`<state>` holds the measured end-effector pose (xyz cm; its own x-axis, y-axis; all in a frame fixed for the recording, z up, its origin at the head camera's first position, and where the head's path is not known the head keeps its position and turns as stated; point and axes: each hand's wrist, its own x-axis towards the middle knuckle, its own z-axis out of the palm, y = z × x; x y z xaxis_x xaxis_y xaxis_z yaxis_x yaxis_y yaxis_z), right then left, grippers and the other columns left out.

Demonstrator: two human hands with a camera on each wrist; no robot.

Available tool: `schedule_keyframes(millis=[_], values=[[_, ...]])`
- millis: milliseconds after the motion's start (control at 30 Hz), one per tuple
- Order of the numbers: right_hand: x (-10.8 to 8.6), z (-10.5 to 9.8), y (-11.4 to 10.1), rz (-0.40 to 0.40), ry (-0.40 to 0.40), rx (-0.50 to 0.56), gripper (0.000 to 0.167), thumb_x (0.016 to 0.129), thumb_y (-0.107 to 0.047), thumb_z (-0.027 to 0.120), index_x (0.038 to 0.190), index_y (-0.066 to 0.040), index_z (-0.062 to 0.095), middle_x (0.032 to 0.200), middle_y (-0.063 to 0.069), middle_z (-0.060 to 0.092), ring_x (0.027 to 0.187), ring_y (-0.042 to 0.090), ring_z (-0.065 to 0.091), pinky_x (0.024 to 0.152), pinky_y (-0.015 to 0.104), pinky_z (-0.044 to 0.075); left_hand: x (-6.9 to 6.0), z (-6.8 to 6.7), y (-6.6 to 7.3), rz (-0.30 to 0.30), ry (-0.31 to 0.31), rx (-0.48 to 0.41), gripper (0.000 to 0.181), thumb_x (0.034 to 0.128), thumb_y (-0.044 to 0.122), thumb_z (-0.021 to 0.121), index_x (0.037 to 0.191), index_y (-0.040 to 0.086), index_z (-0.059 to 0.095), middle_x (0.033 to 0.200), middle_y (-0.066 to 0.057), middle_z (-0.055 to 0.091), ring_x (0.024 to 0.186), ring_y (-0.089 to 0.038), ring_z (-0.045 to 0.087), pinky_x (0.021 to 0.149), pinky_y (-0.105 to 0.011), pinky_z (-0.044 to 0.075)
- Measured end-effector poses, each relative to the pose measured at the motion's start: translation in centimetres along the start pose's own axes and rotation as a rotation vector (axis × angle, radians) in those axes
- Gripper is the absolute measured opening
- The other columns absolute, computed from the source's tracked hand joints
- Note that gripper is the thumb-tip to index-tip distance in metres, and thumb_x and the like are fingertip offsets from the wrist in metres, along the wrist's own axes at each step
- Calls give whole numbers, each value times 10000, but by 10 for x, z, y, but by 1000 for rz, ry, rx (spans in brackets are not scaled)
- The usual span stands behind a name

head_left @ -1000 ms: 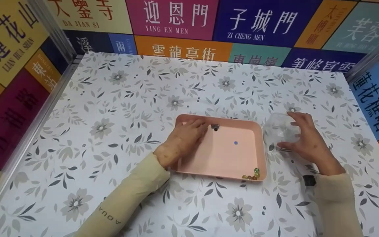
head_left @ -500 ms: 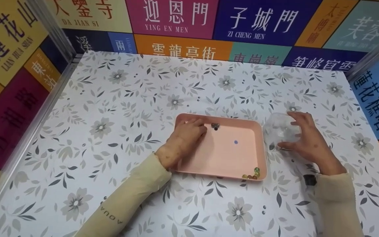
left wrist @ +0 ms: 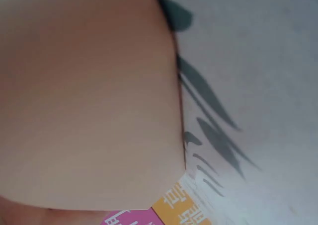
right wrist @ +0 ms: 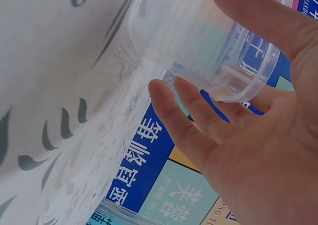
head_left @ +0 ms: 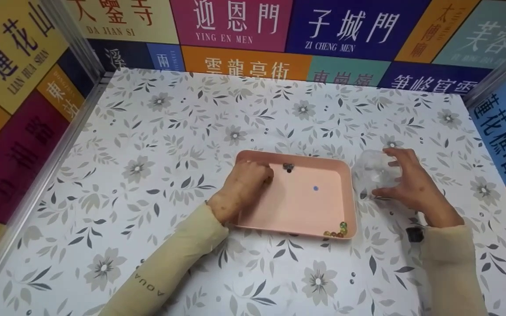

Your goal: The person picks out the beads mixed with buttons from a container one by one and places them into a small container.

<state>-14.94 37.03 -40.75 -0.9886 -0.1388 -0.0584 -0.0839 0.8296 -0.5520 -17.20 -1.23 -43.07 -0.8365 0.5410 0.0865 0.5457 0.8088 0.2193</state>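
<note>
My left hand (head_left: 247,183) reaches into the left end of a shallow pink tray (head_left: 294,210), fingers bent down; whatever lies beneath them is hidden. Inside the tray, dark marbles (head_left: 288,167) cluster by the back wall, a small blue marble (head_left: 316,188) lies toward the middle right, and several green and amber marbles (head_left: 343,227) sit in the front right corner. Right of the tray, my right hand (head_left: 417,188) holds a clear plastic jar (head_left: 370,173) between thumb and fingers. A blurred peach surface (left wrist: 89,101) fills most of the left wrist view.
A white cloth (head_left: 182,149) with grey flowers and leaves covers the table. Colourful panels (head_left: 235,26) with Chinese lettering stand along the back and both sides. A small black object (head_left: 414,234) shows beside the right cuff.
My left hand's fingers have bent more and drawn in slightly within the tray. The right hand and jar stay where they were; the visible marbles have not moved.
</note>
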Motion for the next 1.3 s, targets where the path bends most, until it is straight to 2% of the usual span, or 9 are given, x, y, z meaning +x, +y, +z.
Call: schedule_keyframes(millis=[133, 333, 400, 467, 600, 733, 1000, 1300], values=[[5, -3, -4, 21, -48, 6, 1033, 740, -46, 905, 1573, -52, 295, 1541, 298, 342, 1388, 534, 419, 1048, 718, 404, 0, 1, -1, -14, 23, 17, 164, 931, 43, 680, 910, 134, 815, 884, -32, 786, 756, -196, 693, 782, -358, 553], [10, -7, -7, 77, -118, -7, 1056, 756, -69, 905, 1580, -61, 244, 1566, 312, 343, 1415, 541, 404, 1075, 724, 395, 0, -3, 1, -40, 2, -18, 146, 936, 76, 695, 962, 157, 813, 988, -22, 814, 833, -195, 726, 1006, -407, 501], [11, -9, -8, 92, -133, -8, 1065, 758, -80, 909, 1582, -64, 234, 1571, 313, 341, 1421, 542, 398, 1083, 728, 389, 2, -7, 2, -34, 20, -36, 146, 941, 86, 700, 971, 173, 813, 1035, -4, 814, 876, -178, 741, 1029, -406, 500], [11, -10, -8, 91, -138, -8, 1067, 755, -79, 913, 1577, -61, 233, 1567, 315, 347, 1420, 542, 402, 1081, 729, 391, 4, -11, 3, -17, 63, -47, 137, 947, 111, 712, 984, 192, 815, 1055, 21, 811, 892, -158, 750, 986, -389, 530], [11, -12, -7, 93, -144, -5, 1076, 751, -81, 918, 1576, -65, 229, 1569, 316, 353, 1421, 543, 404, 1079, 732, 392, 8, -19, 9, 3, 133, -79, 143, 959, 218, 745, 1082, 252, 809, 1049, 49, 787, 899, -169, 752, 814, -366, 554], [10, -11, -5, 98, -149, 8, 1080, 750, -81, 919, 1578, -70, 224, 1575, 316, 350, 1428, 545, 397, 1076, 735, 396, 11, -26, 17, 3, 114, -101, 171, 967, 328, 741, 1116, 270, 802, 1017, 41, 744, 850, -209, 716, 733, -370, 516], [6, -9, -1, 78, -147, 45, 1071, 747, -65, 913, 1574, -73, 233, 1566, 315, 355, 1425, 547, 405, 1053, 728, 415, 15, -33, 27, 35, 96, -96, 144, 986, 307, 720, 1078, 231, 801, 1030, 32, 732, 885, -233, 719, 762, -391, 523], [6, -9, 0, 86, -154, 65, 1071, 754, -71, 912, 1575, -83, 226, 1571, 301, 353, 1437, 539, 394, 1060, 729, 404, 13, -41, 31, 8, 80, -56, 152, 993, 344, 707, 1071, 250, 798, 1021, 72, 721, 802, -238, 688, 662, -381, 545]])
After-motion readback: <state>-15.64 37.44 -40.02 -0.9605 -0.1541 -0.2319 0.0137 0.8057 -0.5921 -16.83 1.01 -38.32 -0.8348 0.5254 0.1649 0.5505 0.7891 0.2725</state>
